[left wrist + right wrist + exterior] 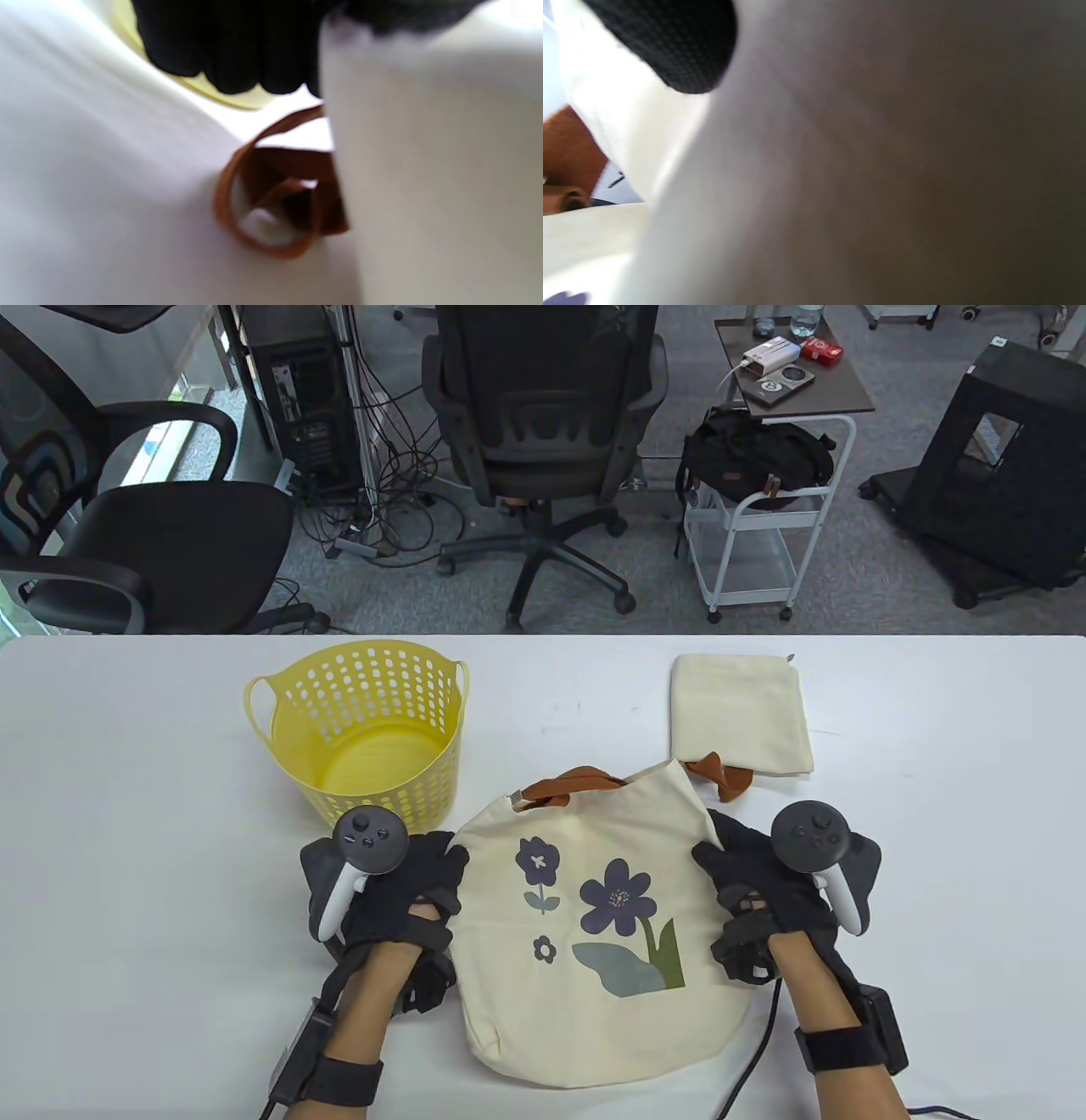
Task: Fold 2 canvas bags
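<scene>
Two hands flank the flowered bag [594,925] on the table [127,814]: left hand [399,891] grips its left edge, right hand [755,891] its right, fingers closed on cloth. The bag's long axis runs away from the person; a folded bag [738,717] lies beyond.

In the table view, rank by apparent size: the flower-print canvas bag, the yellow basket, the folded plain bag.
1. Cream canvas bag with the purple flower print, largest, though nearest the camera.
2. Yellow perforated plastic basket.
3. Folded plain cream canvas bag, smallest, farthest back, which may shrink it.
</scene>
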Action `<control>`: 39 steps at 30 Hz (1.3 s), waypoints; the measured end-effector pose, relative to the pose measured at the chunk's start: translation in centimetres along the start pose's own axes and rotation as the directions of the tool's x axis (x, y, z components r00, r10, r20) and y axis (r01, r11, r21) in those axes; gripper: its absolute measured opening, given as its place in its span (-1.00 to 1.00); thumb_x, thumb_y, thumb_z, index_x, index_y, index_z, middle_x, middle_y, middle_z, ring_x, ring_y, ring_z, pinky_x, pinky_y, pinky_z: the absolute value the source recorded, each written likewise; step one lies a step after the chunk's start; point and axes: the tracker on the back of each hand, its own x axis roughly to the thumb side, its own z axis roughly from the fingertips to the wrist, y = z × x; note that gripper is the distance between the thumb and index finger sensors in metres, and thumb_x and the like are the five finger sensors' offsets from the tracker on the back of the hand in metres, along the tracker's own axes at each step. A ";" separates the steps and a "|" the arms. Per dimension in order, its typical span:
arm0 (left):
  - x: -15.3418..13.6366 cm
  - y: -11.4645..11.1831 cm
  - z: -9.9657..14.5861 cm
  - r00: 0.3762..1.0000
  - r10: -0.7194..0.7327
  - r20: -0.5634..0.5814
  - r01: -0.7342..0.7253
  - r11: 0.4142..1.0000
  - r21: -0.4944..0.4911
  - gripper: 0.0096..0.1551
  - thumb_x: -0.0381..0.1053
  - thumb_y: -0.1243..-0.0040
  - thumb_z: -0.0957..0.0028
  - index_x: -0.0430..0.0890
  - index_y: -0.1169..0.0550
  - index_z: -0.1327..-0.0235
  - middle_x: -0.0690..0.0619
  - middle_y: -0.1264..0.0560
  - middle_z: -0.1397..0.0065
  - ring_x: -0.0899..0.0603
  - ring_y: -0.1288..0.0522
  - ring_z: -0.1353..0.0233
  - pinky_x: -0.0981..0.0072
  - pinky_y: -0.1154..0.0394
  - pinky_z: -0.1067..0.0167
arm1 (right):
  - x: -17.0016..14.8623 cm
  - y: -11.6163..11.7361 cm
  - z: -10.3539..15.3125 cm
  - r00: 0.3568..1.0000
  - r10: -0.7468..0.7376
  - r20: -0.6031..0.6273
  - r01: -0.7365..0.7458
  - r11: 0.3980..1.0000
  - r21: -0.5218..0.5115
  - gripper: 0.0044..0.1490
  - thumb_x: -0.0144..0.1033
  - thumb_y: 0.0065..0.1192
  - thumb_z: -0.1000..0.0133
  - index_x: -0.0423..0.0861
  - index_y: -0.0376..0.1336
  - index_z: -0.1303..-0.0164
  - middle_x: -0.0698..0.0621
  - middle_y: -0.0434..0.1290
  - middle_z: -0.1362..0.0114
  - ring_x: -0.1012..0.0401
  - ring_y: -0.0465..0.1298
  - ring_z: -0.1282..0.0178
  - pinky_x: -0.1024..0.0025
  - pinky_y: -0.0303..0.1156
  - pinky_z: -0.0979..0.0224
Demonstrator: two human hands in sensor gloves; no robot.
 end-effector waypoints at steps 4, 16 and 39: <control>-0.2 -0.5 -0.6 0.997 -0.062 -0.037 0.060 0.997 -0.040 -0.52 0.15 -0.27 0.04 0.02 -0.65 -0.09 -0.01 -0.53 -0.36 -0.26 -0.59 -0.31 -0.08 -0.51 -0.27 | -0.7 0.1 -0.3 0.988 0.142 -0.064 -0.144 0.989 -0.025 -0.41 -0.16 0.49 0.00 0.03 0.40 -0.26 0.06 0.73 -0.07 0.18 0.80 0.20 0.36 0.68 0.24; -0.7 -2.8 -2.1 0.981 -0.167 -0.097 0.161 0.985 -0.067 -0.52 0.16 -0.26 0.05 0.00 -0.65 -0.07 -0.02 -0.52 -0.37 -0.29 -0.58 -0.31 -0.10 -0.49 -0.28 | 0.4 2.5 -0.3 0.837 0.539 -0.095 -0.544 0.839 -0.029 -0.36 -0.12 0.51 0.03 0.01 0.40 -0.27 0.04 0.73 0.00 0.18 0.76 0.21 0.34 0.65 0.20; 0.3 -3.5 4.1 0.747 -0.594 0.299 0.603 0.794 0.071 -0.12 0.33 -0.16 0.11 0.07 -0.23 -0.48 0.00 -0.09 -0.66 -0.29 -0.15 -0.67 -0.26 -0.17 -0.53 | 1.8 5.1 0.6 0.516 0.847 -0.124 -0.852 0.523 0.029 -0.18 0.17 0.30 -0.01 0.05 0.25 -0.46 -0.03 0.55 -0.37 0.05 0.67 -0.16 0.20 0.59 -0.10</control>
